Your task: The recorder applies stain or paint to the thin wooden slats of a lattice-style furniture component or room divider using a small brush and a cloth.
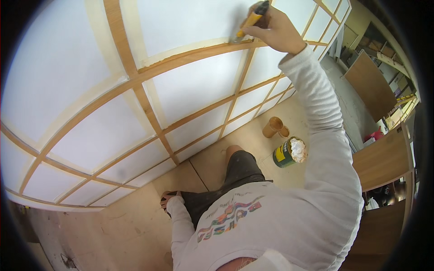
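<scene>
High on the lattice panel, my right hand point(281, 32) is closed round a paintbrush point(251, 21) with a yellow and black handle. Its bristles touch a brown wooden strip point(194, 56) of the panel, beside pale masking tape point(181, 48) along the white pane edge. Low at the left, my left hand point(170, 202) lies over the knee of my dark shorts point(205, 198), its fingers apart and partly hard to make out. The large panel point(194, 90) has white panes divided by brown strips, with tape bordering several panes.
On the beige floor point(199, 174) stand a green and yellow can point(284, 154) topped with crumpled white material, a brown cup-like container point(272, 127) and a smaller one point(283, 132) beside it. Wooden boards point(373, 86) and cabinet-like pieces point(382, 165) stand at the right.
</scene>
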Demonstrator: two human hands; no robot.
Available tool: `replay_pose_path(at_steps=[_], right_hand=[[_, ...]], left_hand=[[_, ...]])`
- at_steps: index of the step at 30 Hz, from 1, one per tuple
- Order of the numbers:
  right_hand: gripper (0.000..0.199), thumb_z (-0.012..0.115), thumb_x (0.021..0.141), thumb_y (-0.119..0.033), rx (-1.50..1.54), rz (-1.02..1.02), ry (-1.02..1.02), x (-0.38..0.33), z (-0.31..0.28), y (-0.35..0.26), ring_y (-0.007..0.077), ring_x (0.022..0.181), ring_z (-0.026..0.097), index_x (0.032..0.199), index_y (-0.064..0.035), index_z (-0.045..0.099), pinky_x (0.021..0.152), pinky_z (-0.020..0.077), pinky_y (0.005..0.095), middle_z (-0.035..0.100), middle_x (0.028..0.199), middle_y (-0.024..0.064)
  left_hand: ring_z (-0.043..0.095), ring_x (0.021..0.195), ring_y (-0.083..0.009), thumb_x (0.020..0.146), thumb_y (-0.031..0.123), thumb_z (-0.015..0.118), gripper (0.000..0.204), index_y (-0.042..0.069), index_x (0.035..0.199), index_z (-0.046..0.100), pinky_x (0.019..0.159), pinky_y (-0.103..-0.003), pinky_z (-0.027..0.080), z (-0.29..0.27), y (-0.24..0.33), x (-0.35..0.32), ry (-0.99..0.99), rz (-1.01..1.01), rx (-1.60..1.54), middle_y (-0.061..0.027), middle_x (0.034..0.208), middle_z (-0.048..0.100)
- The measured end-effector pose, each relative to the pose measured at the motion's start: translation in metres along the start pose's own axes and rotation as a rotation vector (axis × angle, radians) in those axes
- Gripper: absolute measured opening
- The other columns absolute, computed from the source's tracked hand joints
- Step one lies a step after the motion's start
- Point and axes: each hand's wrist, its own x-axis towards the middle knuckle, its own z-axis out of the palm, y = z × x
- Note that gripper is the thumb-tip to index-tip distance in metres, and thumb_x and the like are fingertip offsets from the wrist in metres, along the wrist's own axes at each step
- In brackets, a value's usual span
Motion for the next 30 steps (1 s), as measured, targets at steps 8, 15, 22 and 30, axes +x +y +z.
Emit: replay_pose_path(at_steps=[8,15,22,30], right_hand=[[0.035,0.071,0.073,-0.017,-0.347,0.087,0.020,-0.011,-0.013,0.013,0.0255,0.070,0.066,0.094,0.0029,0.051,0.063,0.0519,0.0331,0.065,0.074,0.0168],[0.022,0.054,0.079,-0.014,-0.532,-0.020,-0.115,-0.001,0.001,-0.004,0.0387,0.067,0.061,0.094,0.0010,0.048,0.061,0.0485,0.0426,0.061,0.071,0.0214],[0.018,0.050,0.082,-0.009,-0.757,-0.221,-0.005,-0.007,-0.022,0.002,0.0337,0.071,0.064,0.097,0.0005,0.053,0.065,0.0509,0.0407,0.064,0.075,0.0184],[0.013,0.067,0.080,-0.019,-0.265,0.501,0.312,-0.216,-0.115,0.039,0.0230,0.071,0.066,0.089,-0.0093,0.069,0.065,0.0500,0.0316,0.069,0.077,0.0051]], left_hand=[[0.034,0.122,-0.0339,0.065,0.059,0.071,0.067,0.034,0.120,0.043,0.095,-0.054,0.034,0.002,-0.001,0.002,0.024,-0.010,-0.030,-0.0154,0.133,0.032],[0.034,0.123,-0.0341,0.067,0.056,0.071,0.065,0.034,0.121,0.042,0.097,-0.052,0.033,-0.004,-0.010,-0.003,0.009,0.021,-0.071,-0.0160,0.134,0.032],[0.037,0.123,-0.0354,0.064,0.058,0.072,0.078,0.029,0.128,0.038,0.098,-0.049,0.035,0.003,-0.002,-0.001,0.009,0.030,-0.025,-0.0176,0.135,0.033],[0.033,0.126,-0.0383,0.065,0.055,0.073,0.096,0.024,0.141,0.023,0.100,-0.050,0.037,0.014,0.008,-0.006,0.044,0.034,-0.026,-0.0178,0.140,0.029]])
